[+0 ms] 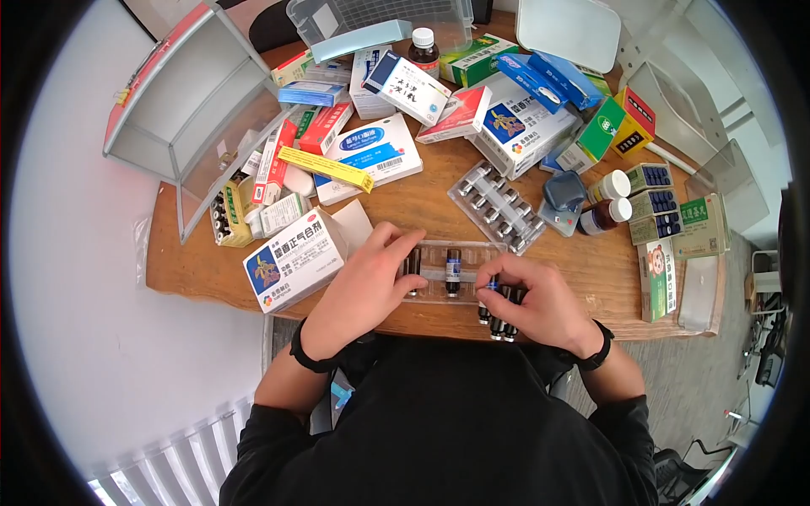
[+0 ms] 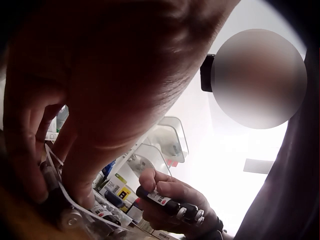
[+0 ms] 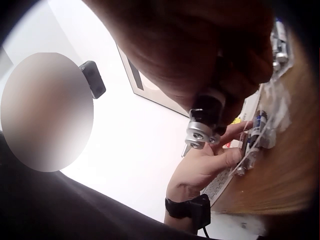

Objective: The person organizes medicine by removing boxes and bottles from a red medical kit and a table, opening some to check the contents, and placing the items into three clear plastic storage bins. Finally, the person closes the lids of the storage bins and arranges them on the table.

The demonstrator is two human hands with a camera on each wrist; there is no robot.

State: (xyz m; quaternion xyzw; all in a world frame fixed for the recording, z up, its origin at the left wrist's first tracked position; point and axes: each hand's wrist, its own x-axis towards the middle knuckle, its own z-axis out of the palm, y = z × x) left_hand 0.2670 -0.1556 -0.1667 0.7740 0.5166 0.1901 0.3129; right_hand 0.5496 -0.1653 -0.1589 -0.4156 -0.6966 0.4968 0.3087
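A clear plastic tray [image 1: 433,273] lies near the table's front edge. Upright in its middle slot is a small dark glass vial [image 1: 453,270] with a blue and white label; another dark vial [image 1: 414,268] sits at the left end. My left hand [image 1: 359,282] grips that end, thumb and fingers on either side of the tray wall [image 2: 64,192]. Over the tray's right end, my right hand [image 1: 544,297] holds several dark vials [image 1: 498,325] in its curled fingers, silver caps pointing toward my body. These caps [image 3: 197,135] show close up in the right wrist view.
Behind the tray lies a second plastic tray [image 1: 498,207] full of silver-capped vials. A white medicine carton [image 1: 295,261] stands left of my left hand. Brown bottles [image 1: 603,217] and small vial boxes [image 1: 654,202] are at the right. Piled medicine boxes [image 1: 371,156] fill the back.
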